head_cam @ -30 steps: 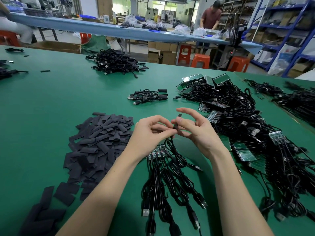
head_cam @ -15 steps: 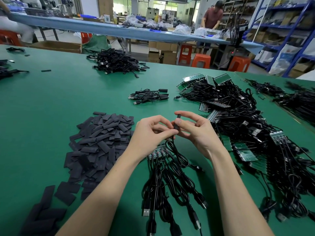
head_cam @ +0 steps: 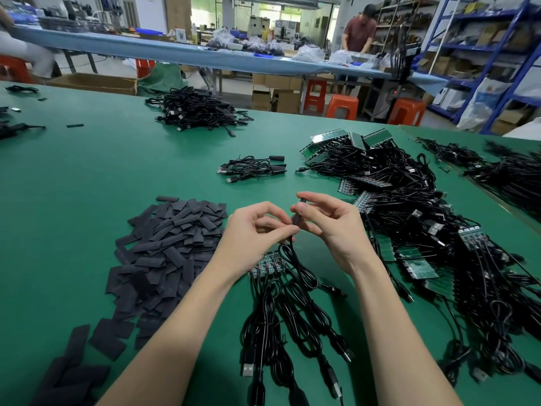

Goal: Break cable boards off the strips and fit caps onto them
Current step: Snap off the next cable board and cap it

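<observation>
My left hand (head_cam: 253,230) and my right hand (head_cam: 333,227) meet above the green table (head_cam: 87,177). Between them stands a black cap (head_cam: 297,216), upright on the end of a black cable (head_cam: 295,265). My right thumb and forefinger pinch the cap near its top. My left fingertips pinch its lower end, where the cable comes out; the board inside is hidden. Just below my hands lies a green strip of boards (head_cam: 268,266) with several cables still attached. A heap of flat black caps (head_cam: 172,244) lies to the left.
A big tangle of cables and board strips (head_cam: 424,230) fills the right side. A small bundle of capped cables (head_cam: 253,168) lies ahead, a larger pile (head_cam: 196,111) farther back. Loose caps (head_cam: 76,361) trail toward the near left edge. A person (head_cam: 360,30) works at a far bench.
My hands stay together in nearly the same spot. My right fingers have curled in and slid down along the cap; it now sits lower between my fingertips.
</observation>
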`<move>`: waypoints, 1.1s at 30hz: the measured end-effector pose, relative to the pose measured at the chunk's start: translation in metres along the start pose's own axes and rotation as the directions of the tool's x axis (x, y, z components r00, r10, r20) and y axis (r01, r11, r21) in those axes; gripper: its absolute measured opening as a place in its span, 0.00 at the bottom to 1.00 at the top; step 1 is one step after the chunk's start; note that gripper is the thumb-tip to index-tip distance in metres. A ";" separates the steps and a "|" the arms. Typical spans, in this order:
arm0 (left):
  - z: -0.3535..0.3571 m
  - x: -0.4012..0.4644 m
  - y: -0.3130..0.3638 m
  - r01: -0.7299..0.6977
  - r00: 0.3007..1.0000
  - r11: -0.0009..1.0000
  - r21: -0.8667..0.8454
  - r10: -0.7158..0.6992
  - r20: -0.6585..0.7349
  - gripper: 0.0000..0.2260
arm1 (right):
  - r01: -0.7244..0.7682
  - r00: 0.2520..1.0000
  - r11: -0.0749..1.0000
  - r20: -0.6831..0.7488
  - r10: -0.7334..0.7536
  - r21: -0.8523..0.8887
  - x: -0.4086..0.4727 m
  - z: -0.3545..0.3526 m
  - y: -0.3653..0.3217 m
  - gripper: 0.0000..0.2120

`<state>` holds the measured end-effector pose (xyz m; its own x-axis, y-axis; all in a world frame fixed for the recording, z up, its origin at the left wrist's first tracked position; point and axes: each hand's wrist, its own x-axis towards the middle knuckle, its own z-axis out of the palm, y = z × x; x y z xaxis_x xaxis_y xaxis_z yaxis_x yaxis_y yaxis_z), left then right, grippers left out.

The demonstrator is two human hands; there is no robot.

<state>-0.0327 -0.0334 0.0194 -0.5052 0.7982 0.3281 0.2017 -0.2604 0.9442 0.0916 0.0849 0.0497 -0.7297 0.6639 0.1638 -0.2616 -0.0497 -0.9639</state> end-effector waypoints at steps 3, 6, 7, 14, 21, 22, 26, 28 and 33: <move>-0.001 0.000 0.000 -0.005 1.000 1.000 -0.003 0.005 0.002 0.06 | 0.001 1.000 1.000 0.018 0.000 -0.029 -0.001 0.001 -0.002 0.12; -0.001 0.000 -0.001 -0.003 1.000 1.000 -0.007 0.003 -0.010 0.06 | 0.002 0.999 1.000 0.034 -0.002 -0.026 -0.001 0.002 -0.002 0.12; -0.001 0.000 -0.001 -0.004 1.000 1.000 -0.014 0.004 -0.014 0.06 | 0.000 0.999 1.000 0.035 0.000 -0.015 -0.001 0.003 -0.002 0.12; 0.001 0.000 0.000 -0.001 1.000 0.999 -0.039 0.000 -0.018 0.06 | -0.025 0.999 1.000 0.027 0.025 -0.010 0.000 0.002 -0.002 0.13; 0.001 0.000 -0.001 0.001 0.999 1.000 -0.023 -0.002 -0.033 0.05 | -0.026 0.999 1.000 0.039 0.027 -0.017 0.002 0.001 0.001 0.11; 0.001 0.000 -0.001 -0.001 0.999 1.000 -0.020 0.000 -0.037 0.05 | -0.025 0.999 1.000 0.043 0.026 -0.018 0.002 0.000 0.001 0.12; 0.002 0.002 0.000 -0.014 0.997 0.999 -0.033 0.012 -0.080 0.06 | -0.044 0.995 0.999 0.088 0.045 -0.008 0.002 -0.004 0.000 0.20; 0.001 0.003 0.001 -0.022 0.994 0.999 -0.045 0.017 -0.107 0.06 | -0.078 0.991 0.995 0.104 0.085 -0.062 0.004 -0.008 -0.004 0.25; 0.000 0.007 0.002 -0.016 0.977 0.993 -0.118 -0.009 -0.213 0.07 | -0.199 0.915 0.891 0.249 0.318 -0.409 0.000 -0.023 -0.015 0.18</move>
<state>-0.0362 -0.0279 0.0233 -0.6739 0.6668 0.3181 0.1093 -0.3358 0.9356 0.1100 0.1032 0.0593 -0.9079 0.4059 -0.1048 0.1704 0.1290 -0.9769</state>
